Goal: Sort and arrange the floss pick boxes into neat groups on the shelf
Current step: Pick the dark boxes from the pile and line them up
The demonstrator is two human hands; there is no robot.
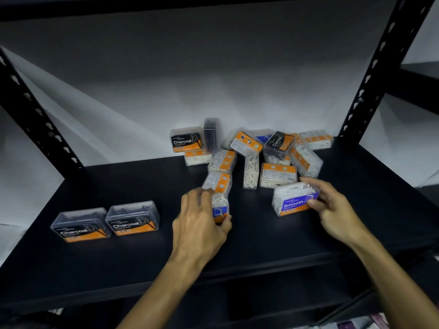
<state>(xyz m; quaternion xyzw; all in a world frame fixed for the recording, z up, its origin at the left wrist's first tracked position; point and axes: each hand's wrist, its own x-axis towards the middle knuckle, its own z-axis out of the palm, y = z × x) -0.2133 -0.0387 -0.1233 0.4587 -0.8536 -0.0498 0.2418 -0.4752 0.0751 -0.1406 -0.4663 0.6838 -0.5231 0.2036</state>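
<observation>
Left hand (199,217) curled round small clear blue-labelled floss box (220,208); right hand (332,210) pinching clear blue "Smooth" box (293,200). Both on black metal shelf (237,248). Behind: jumbled orange-labelled boxes (251,155). Far left: two clear black-labelled "Charcoal" boxes (107,222) side by side.

Saw left hand (199,217) gripping blue-labelled box (219,210) at near edge of jumbled pile (251,157). Right hand (332,207) held Smooth box (293,200), thumb on label, fingers over top. I noted two Charcoal boxes (107,222) side by side, touching, front-left on black shelf (261,238). Another Charcoal box (186,140) upright at back.
</observation>
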